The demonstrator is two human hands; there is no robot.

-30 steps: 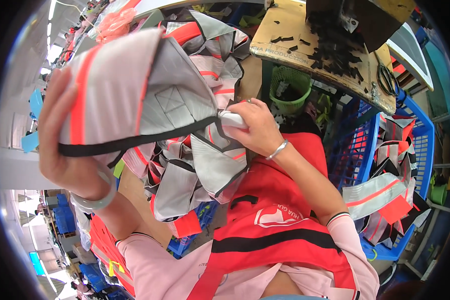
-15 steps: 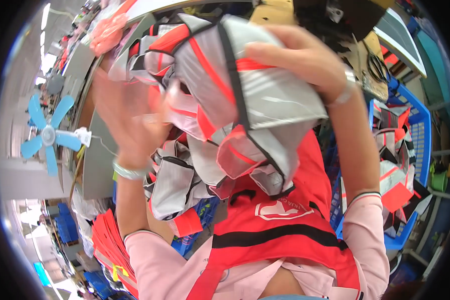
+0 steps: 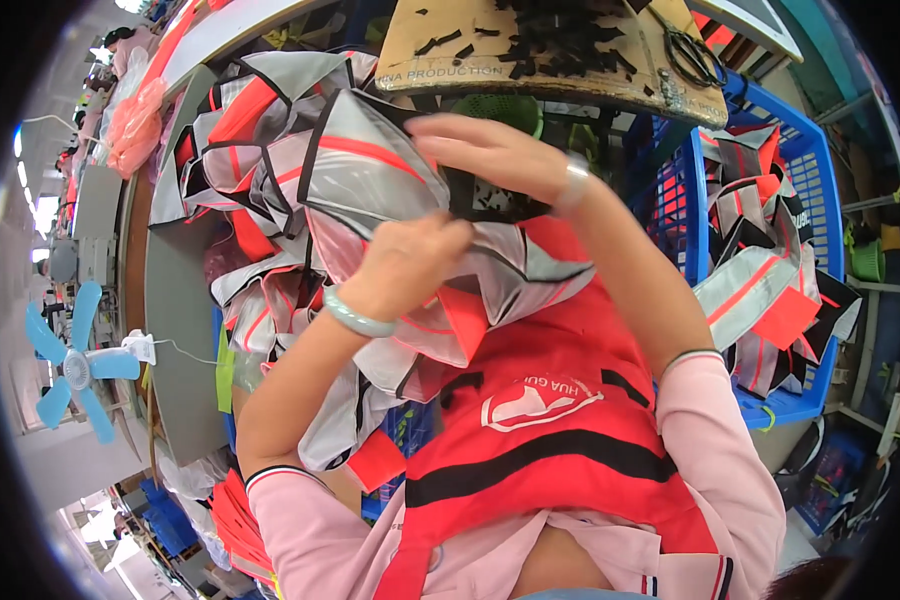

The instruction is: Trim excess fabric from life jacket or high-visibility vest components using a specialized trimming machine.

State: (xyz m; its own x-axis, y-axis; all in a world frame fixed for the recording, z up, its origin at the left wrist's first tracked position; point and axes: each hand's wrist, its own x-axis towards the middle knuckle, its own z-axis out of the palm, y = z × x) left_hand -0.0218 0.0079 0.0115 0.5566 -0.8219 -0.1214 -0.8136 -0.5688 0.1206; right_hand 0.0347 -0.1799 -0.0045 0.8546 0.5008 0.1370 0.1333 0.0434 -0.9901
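Note:
My left hand [image 3: 410, 262], a bracelet at its wrist, is closed in front of me on a grey reflective fabric piece [image 3: 365, 165] with black edging and an orange-red stripe. Above it, my right hand [image 3: 500, 155] reaches in from the right, slightly blurred. Its fingers are stretched out and the tips lie by the piece's upper right edge. More joined pieces of the same kind, a heaped pile [image 3: 245, 150], spread to the left and below my left hand. Part of the fabric rests against my red apron [image 3: 560, 450].
Black scraps [image 3: 560, 40] and black-handled scissors [image 3: 692, 55] lie on a tan board [image 3: 440, 75] at the far side. A blue basket [image 3: 825, 200] with similar pieces stands at right. A blue fan [image 3: 78, 370] and an orange plastic bag [image 3: 138, 125] are at left.
The lifted bundle has come down and spread out to the left. My left hand has moved right and closed on the fabric; my right hand has shifted left and lower, off the bundle's top.

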